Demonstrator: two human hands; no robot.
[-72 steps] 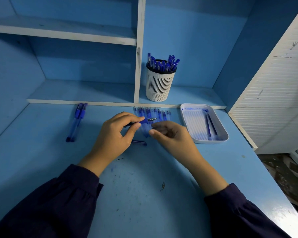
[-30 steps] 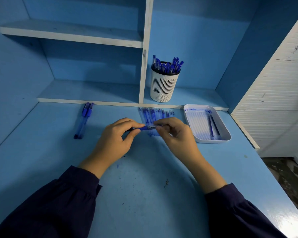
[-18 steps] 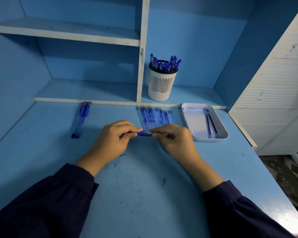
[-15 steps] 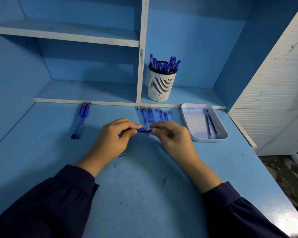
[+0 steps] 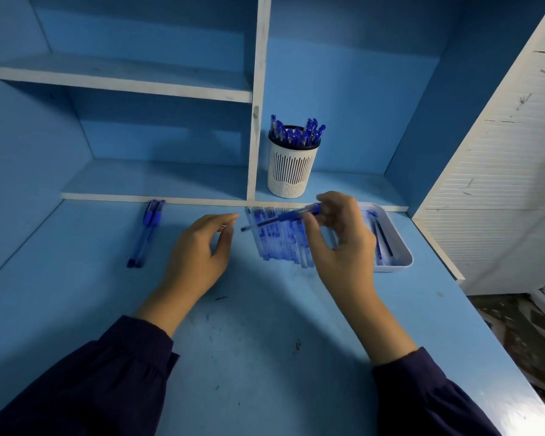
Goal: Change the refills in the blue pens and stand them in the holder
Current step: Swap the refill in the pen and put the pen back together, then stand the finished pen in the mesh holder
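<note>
Right hand (image 5: 340, 247): thumb and fingers (image 5: 331, 202) pinch a blue pen (image 5: 283, 217) by its far end, the rest of the hand loosely curled. The pen is held up off the surface (image 5: 265, 341), slanted, its tip pointing left and slightly down towards the left hand (image 5: 202, 253). Left hand: fingers nearly straight and relaxed, thumb apart from them, gripping nothing that can be made out – it sits just left of the pen tip, not touching it. Beneath the pen, a row of refills (image 5: 280, 243) lies side by side on the surface, running away from the person; ink marks are visible on them. Holder (image 5: 291, 166): white, slotted, upright on the lower shelf (image 5: 158, 180) in the right-hand compartment, just beside the white divider (image 5: 254, 121), with a bunch of blue pens (image 5: 296, 133) standing in it. White tray (image 5: 405, 262): on the surface to the right of the refills, partly hidden behind the right hand – it contains several thin items, kind uncertain. Two further pens (image 5: 145, 237) lie together on the surface well to the left, close to the shelf edge. Dark sleeves (image 5: 107, 388) cover both forearms. Small dark specks mark the near part of the surface.
</note>
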